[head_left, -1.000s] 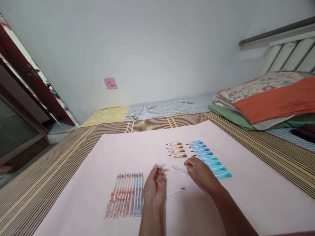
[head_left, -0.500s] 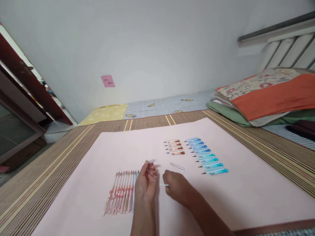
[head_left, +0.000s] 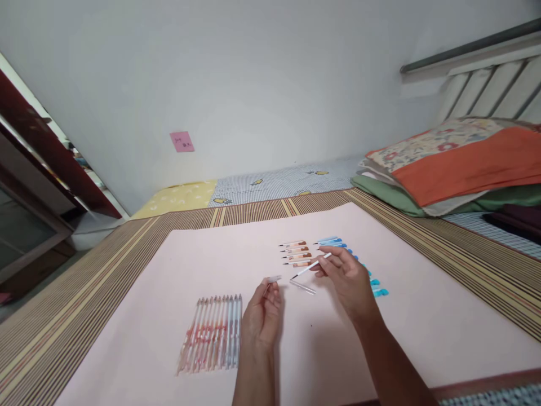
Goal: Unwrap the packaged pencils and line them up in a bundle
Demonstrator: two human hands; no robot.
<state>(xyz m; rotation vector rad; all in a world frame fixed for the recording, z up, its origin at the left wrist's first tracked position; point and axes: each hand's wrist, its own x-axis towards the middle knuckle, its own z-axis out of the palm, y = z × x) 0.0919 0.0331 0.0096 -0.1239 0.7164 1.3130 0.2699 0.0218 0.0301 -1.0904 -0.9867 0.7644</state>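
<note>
While the right hand (head_left: pixel 349 282) is raised: its thumb and fingers pinch a white refill (head_left: pixel 310 267), the dark tip slanting down towards the left hand.

White refill: held between the hands, over the pink sheet (head_left: pixel 127 349); a second ago one lay beside the left wrist, and that spot is now without it, so this is most likely the same one. The pick-up looks done.

Left hand (head_left: pixel 262 318): palm up, fingers loosely curled, thumb and forefinger pinching a small pale piece (head_left: pixel 274 278), as a second ago. Both hands now hold a part each, and the two parts are apart.

Clear tube (head_left: pixel 302 287): lying on the sheet between the hands, loose. The refill's tip shows right by its near-left end; whether they touch, I cannot tell.

Dark speck (head_left: pixel 311 325): on the sheet nearer the person; too small to identify.

Brown refills (head_left: pixel 296 256): laid in a short column beyond the tube.

Blue refills (head_left: pixel 329 241): partly hidden behind the right hand.

Clear pens (head_left: pixel 211 335): lined up side by side, left of the left hand.
</note>
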